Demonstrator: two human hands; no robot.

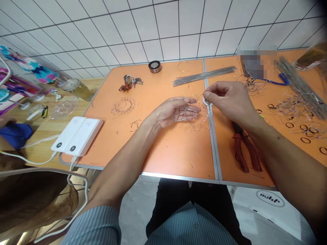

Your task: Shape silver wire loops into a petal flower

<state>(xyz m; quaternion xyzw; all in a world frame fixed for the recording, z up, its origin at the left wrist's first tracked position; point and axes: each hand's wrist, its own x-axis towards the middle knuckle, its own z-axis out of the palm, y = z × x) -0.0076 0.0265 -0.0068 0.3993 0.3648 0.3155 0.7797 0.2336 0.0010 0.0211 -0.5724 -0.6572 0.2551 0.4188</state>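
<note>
My left hand (176, 111) is palm up near the middle of the orange table, its thumb and fingers holding a thin wire ring (195, 117) with several petal-like loops. Part of the ring hangs below the fingers, close over the table. Just to the right, my right hand (226, 98) pinches the ring's upper right edge between thumb and index finger. The exact bit of wire in that pinch is hidden. Another looped wire ring (124, 106) lies flat on the table to the left. Pliers with red handles (238, 151) lie beneath my right forearm.
A bundle of straight wires (204, 76) lies behind my hands, near a black round object (154, 66) and keys (131, 82). Wire scraps (291, 105) and small dark rings (305, 140) cover the right side. White power banks (76, 136) with cables sit at the left edge.
</note>
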